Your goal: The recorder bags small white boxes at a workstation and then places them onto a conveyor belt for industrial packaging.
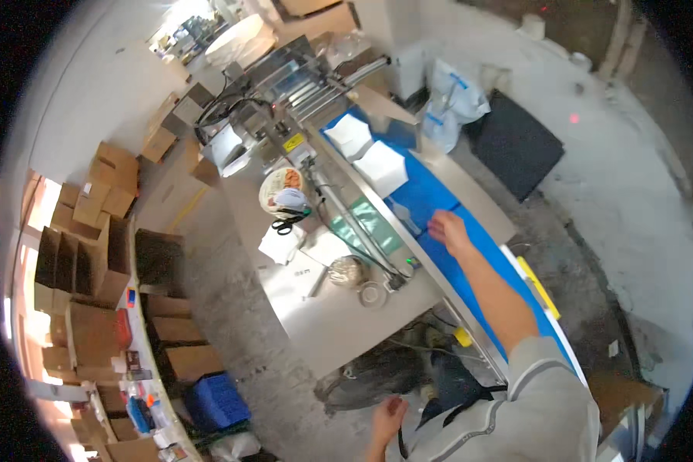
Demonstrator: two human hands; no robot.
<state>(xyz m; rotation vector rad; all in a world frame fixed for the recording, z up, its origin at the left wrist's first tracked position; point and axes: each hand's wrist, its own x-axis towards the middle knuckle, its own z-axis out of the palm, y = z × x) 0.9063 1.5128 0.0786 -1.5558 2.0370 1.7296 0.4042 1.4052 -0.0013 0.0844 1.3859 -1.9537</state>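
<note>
Right grip over blue belt, loosely bent; pale packet just left, white flat pieces beyond. Left grip well apart, half-curled. Cannot tell if either grasps anything.

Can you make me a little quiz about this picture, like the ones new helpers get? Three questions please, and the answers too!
1. Which of the person's hands is over the blue belt?
2. True or false: white pieces lie on the belt.
3. What colour are the handles of the scissors?
A) red
B) black
C) yellow

Key:
1. The right hand; the left hand is low, near the person's body.
2. True.
3. B, black.
</note>
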